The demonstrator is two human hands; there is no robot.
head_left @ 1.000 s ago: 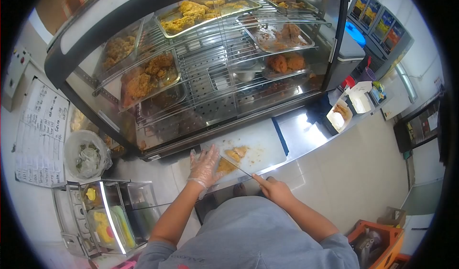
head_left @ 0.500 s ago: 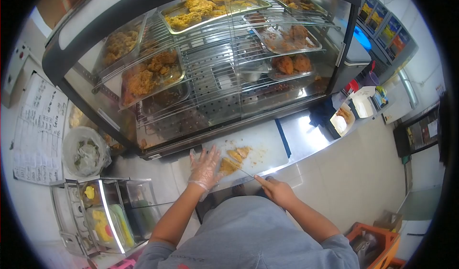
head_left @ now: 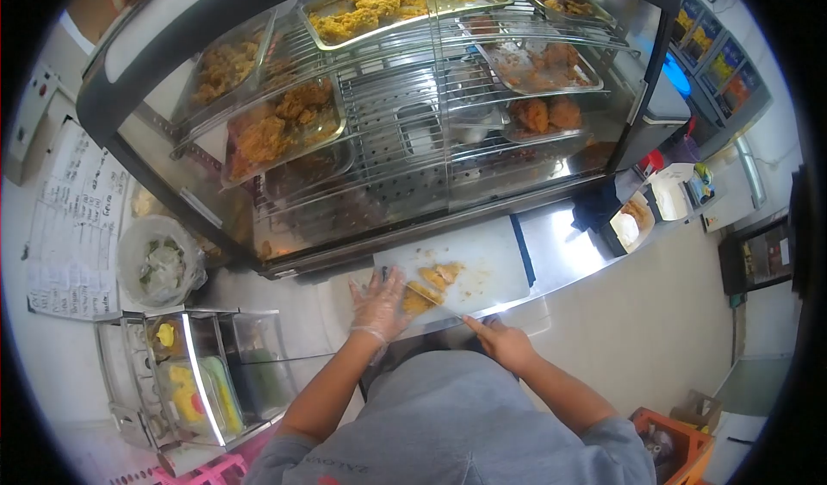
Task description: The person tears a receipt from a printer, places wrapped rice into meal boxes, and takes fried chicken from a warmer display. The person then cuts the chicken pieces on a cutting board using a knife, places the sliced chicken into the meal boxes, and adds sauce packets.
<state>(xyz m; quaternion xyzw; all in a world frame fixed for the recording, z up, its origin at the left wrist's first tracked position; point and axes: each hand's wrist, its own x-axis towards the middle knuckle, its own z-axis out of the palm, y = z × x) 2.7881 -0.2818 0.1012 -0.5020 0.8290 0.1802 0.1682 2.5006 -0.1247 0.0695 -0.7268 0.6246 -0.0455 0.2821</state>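
Note:
My left hand (head_left: 380, 304), in a clear plastic glove, lies with fingers spread at the left part of a white cutting board (head_left: 500, 257), its right side touching a piece of golden fried food (head_left: 419, 299). My bare right hand (head_left: 502, 342) is wrapped round the handle of a knife (head_left: 444, 307), whose thin blade points up and left onto that piece. Just beyond the blade are cut pieces (head_left: 441, 275), with crumbs scattered around them.
A glass display warmer (head_left: 370, 231) with trays of fried food stands behind the board. At the left are a plastic-lined bowl (head_left: 161, 261) and a metal-framed container rack (head_left: 185, 382). Open food boxes (head_left: 631, 225) sit at the right. An orange crate (head_left: 689, 450) is low at the right.
The whole view has shifted, so the warmer, board and hands appear slightly further right. The blade stays at the food piece. Both hands keep much the same pose.

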